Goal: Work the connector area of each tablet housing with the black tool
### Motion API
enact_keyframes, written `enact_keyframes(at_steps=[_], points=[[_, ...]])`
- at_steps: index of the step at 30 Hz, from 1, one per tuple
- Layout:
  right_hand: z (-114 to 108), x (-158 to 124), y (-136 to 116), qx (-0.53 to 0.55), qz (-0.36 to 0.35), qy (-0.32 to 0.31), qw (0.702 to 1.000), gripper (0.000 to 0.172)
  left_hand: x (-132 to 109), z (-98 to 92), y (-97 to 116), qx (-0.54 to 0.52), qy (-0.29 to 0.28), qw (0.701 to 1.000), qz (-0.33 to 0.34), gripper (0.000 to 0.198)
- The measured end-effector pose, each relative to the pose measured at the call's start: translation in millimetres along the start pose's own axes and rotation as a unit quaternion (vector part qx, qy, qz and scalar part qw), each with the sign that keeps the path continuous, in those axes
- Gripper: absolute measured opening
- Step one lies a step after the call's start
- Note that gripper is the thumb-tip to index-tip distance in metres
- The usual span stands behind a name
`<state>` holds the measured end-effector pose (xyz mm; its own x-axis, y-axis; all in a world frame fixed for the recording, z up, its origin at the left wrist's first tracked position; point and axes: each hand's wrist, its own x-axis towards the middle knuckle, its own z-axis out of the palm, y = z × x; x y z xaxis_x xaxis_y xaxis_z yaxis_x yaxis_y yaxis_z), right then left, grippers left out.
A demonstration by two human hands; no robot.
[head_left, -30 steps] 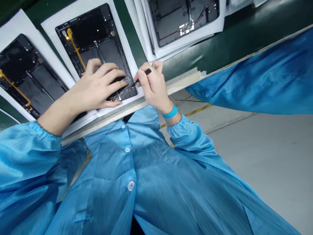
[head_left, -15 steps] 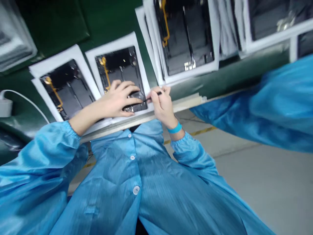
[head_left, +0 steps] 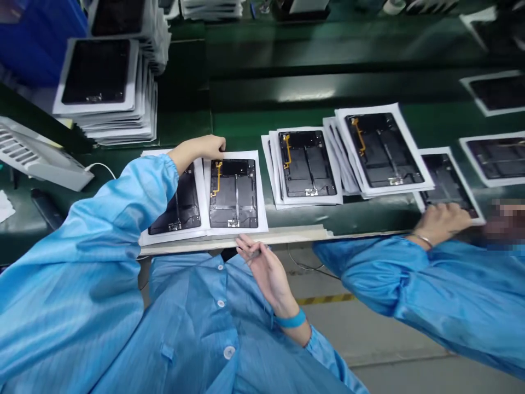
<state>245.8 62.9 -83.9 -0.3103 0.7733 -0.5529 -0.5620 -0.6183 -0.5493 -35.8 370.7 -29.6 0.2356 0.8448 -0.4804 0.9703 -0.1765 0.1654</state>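
In front of me a black tablet panel [head_left: 233,197] with an orange flex cable [head_left: 216,178] lies on a white sheet [head_left: 262,216]. At the far edge of that sheet is my left hand [head_left: 207,146], its fingers curled and closed; what they pinch, if anything, is hidden. Beside it, partly covered by my left sleeve, lies a second tablet panel [head_left: 186,202]. My right hand [head_left: 264,271] is turned palm up over the bench's near edge. A thin dark tool [head_left: 254,254] rests between its fingers, too small to name further.
Stacked panels on sheets [head_left: 309,164] stand to the right, with another stack [head_left: 385,150] beyond. A co-worker's hand [head_left: 443,223] touches a panel [head_left: 447,178] there. At back left rises a tall stack [head_left: 98,71]. A white device [head_left: 41,156] with a cable sits at left.
My left hand has left the panel's lower part and moved to its far edge. My right hand has drawn back toward me and turned palm up. The view now takes in more bench.
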Motion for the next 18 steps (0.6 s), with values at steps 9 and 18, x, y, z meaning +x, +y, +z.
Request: enact_keyframes(at_steps=[9, 18], points=[[0, 6, -7, 0.016, 0.013, 0.006, 1.0, 0.045, -18, -15.7, 17, -0.042, -0.044, 0.997, 0.053, 0.043], [-29, 23, 2, -0.031, -0.071, 0.082, 0.994, 0.04, -173, -94.0, 80, -0.047, 0.125, 0.959, 0.25, 0.025]])
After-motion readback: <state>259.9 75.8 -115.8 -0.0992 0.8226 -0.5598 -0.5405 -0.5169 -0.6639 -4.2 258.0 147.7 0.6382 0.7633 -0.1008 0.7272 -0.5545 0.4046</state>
